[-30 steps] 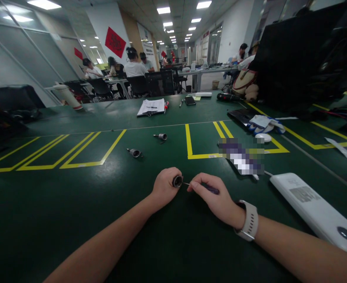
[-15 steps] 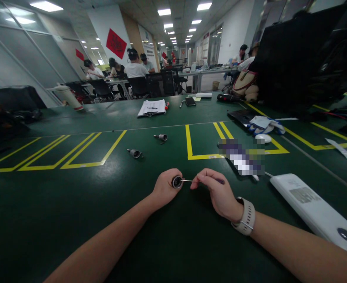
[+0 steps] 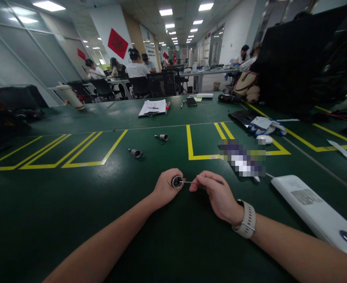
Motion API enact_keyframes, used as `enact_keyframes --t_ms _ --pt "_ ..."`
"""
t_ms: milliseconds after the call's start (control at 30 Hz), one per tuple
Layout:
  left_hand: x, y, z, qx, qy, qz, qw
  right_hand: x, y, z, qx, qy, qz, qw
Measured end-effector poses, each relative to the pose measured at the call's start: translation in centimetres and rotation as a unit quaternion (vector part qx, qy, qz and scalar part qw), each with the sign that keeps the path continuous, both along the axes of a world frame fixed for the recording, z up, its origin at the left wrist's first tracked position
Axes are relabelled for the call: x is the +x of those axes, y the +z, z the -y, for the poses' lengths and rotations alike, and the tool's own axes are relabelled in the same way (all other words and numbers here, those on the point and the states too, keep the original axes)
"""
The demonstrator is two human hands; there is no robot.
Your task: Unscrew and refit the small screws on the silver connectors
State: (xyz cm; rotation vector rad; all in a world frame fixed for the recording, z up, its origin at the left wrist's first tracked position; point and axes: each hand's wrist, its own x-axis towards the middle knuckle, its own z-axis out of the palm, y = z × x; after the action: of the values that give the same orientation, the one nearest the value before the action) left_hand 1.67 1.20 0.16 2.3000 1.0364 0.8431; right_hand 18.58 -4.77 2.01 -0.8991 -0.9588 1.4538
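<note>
My left hand (image 3: 167, 186) is closed round a hole saw (image 3: 177, 181), a round metal cup whose open end faces me. The rest of its body is hidden in the fist. In my right hand (image 3: 216, 192) a thin screwdriver (image 3: 186, 182) is pinched, its slim metal shaft pointing left. Its tip meets the cup's opening; whether it sits inside or on the rim I cannot tell. Fingers cover most of the dark handle. Farther off on the table lie two similar metal cups with shanks, one hole saw (image 3: 136, 153) nearer and another hole saw (image 3: 162, 137) behind it.
Yellow tape outlines (image 3: 204, 157) mark the green table (image 3: 149, 243). To the right lie a white power bank-like device (image 3: 305, 204), a partly blurred phone-like item (image 3: 241, 159) and gloves (image 3: 266, 125). Farther back are a clipboard (image 3: 152, 107) and a phone (image 3: 191, 101). People sit at distant desks.
My right hand has shifted and turned slightly, so less of the screwdriver's handle shows. The left hand keeps its hold on the hole saw. The camera view has moved a little.
</note>
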Motion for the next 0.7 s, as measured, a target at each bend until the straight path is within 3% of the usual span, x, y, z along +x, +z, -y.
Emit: enact_keyframes --t_ms 100,267,367,700 --pt "0.1 0.0 -0.1 0.002 0.01 -0.001 1.0 0.0 0.0 0.1 0.011 -0.009 0.007 1.0" --pt "0.3 0.0 0.1 0.024 0.031 -0.033 0.999 0.4 0.6 0.6 0.096 -0.028 0.17 0.98" --pt "0.4 0.0 0.2 0.047 0.034 -0.048 0.997 0.4 0.9 0.8 0.106 -0.013 0.215 0.971" --pt "0.1 0.0 0.1 0.013 -0.002 -0.004 1.0 -0.1 -0.2 0.0 0.012 -0.009 0.007 1.0"
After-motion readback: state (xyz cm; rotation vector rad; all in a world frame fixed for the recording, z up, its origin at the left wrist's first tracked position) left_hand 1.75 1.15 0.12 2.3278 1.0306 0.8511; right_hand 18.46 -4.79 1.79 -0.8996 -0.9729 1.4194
